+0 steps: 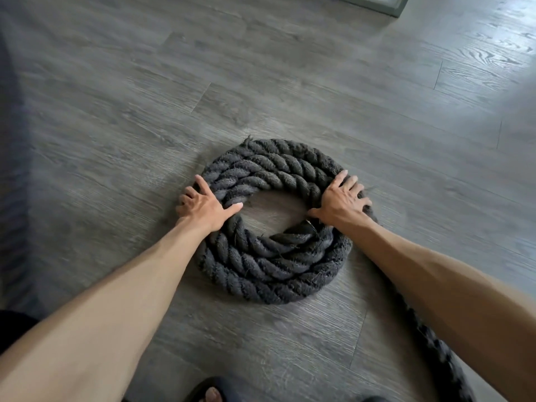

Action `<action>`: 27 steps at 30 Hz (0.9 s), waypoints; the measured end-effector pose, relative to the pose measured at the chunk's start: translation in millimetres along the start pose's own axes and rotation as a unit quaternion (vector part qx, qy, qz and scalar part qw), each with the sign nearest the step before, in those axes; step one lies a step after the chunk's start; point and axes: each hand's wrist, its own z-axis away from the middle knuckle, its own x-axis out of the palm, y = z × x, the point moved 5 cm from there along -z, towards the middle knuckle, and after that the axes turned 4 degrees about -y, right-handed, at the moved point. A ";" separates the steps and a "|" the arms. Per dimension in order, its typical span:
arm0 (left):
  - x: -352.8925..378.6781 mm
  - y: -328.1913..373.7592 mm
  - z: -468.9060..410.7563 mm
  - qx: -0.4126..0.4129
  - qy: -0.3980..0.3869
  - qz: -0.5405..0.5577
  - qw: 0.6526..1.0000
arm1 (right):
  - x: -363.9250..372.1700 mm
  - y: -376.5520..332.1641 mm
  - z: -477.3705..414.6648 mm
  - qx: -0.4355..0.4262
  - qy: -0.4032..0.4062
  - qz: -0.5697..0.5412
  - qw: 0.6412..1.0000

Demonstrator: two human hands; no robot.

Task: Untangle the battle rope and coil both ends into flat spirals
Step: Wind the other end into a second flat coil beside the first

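Note:
A thick black twisted battle rope (272,169) lies on the grey wood floor as a flat ring-shaped coil of about three turns, with bare floor showing in its open middle. My left hand (203,206) grips the coil's left side, thumb inside the ring and fingers curled over the outer edge. My right hand (342,198) lies on the coil's right side, fingers spread over the rope and thumb pointing into the middle. A loose length of the rope (438,352) trails from under my right forearm toward the lower right corner.
Grey wood-look floor (261,68) stretches all around the coil. A dark-framed edge (377,4) shows at the top. My sandalled foot (214,393) is at the bottom centre. A dark blurred shape (11,169) runs along the left edge.

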 end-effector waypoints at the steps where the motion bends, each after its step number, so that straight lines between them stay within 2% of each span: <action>1: -3.2 1.2 -0.8 -0.008 -0.011 0.019 1.000 | -1.8 -2.7 -3.3 -0.009 -0.004 0.003 1.000; 3: -14.3 13.3 -4.9 0.028 0.002 0.023 0.999 | -3.7 -4.5 -7.3 -0.045 0.000 0.012 0.999; 5: -26.3 41.0 -11.2 0.119 0.038 -0.040 0.991 | -5.0 -6.9 -8.9 -0.093 0.009 0.032 0.995; 9: -37.5 102.2 -12.3 0.253 0.070 -0.131 0.956 | -11.8 -43.6 -3.7 -0.252 0.029 0.094 0.963; 12: -34.9 103.5 -12.7 0.277 0.040 -0.152 0.948 | -11.4 -82.4 3.6 -0.363 0.041 0.131 0.922; 14: -33.6 79.6 -13.7 0.269 0.019 -0.121 0.955 | -11.0 -101.8 6.7 -0.391 0.029 0.138 0.910; 17: -27.7 51.5 -11.6 0.265 0.058 -0.143 0.952 | -9.6 -112.3 7.8 -0.375 0.010 0.105 0.921; 20: -22.3 38.4 -17.7 0.246 0.084 -0.189 0.947 | -10.4 -87.7 5.7 -0.272 0.058 0.004 0.961; 23: -19.0 11.1 -23.0 0.185 0.103 -0.187 0.959 | -3.1 -42.5 3.4 -0.174 0.087 -0.062 0.979; 27: -8.1 -6.7 -23.3 0.106 0.103 -0.161 0.976 | 10.5 -18.2 13.4 -0.143 0.086 -0.067 0.984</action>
